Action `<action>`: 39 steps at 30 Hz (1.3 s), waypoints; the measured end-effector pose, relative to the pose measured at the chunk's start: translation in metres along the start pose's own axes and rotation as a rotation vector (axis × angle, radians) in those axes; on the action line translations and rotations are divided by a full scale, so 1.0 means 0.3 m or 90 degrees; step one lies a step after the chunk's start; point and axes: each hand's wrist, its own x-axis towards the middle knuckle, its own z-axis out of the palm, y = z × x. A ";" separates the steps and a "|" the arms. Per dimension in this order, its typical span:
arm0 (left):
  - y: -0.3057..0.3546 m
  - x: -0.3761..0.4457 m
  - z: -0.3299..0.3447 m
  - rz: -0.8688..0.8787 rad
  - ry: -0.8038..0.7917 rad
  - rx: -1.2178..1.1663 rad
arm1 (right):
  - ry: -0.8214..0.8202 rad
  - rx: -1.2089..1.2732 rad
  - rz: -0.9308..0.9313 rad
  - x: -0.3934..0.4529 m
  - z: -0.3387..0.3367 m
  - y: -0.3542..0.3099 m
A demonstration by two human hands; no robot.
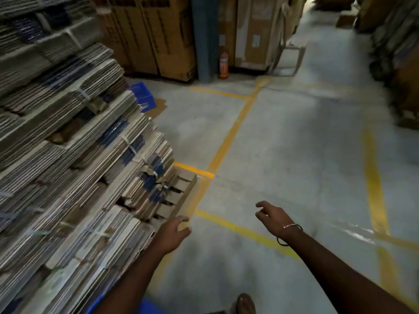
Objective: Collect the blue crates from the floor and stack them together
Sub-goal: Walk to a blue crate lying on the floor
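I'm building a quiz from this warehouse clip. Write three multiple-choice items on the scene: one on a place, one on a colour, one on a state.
1. Where is the blue plastic crate on the floor?
A. behind the stacked flattened cardboard
B. beside the foot
C. in the left hand

2. What colour are the painted floor lines?
A. white
B. yellow
C. red

3. What do the left hand and right hand hold?
A. a crate each
B. one carton
C. nothing

Key: 1 A, the crate peeks out past the stack's far end; 2 B, the lines are yellow; 3 C, both hands reach forward with loose fingers.
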 end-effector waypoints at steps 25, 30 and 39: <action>0.503 1.340 -0.352 0.004 0.021 -0.033 | -0.044 -0.088 -0.019 1.359 -0.585 -0.213; 0.570 1.600 -0.476 -0.009 0.027 -0.040 | -0.063 -0.070 -0.007 1.659 -0.646 -0.271; 0.648 2.172 -0.592 -0.116 0.078 -0.076 | -0.139 -0.093 -0.002 2.361 -0.785 -0.246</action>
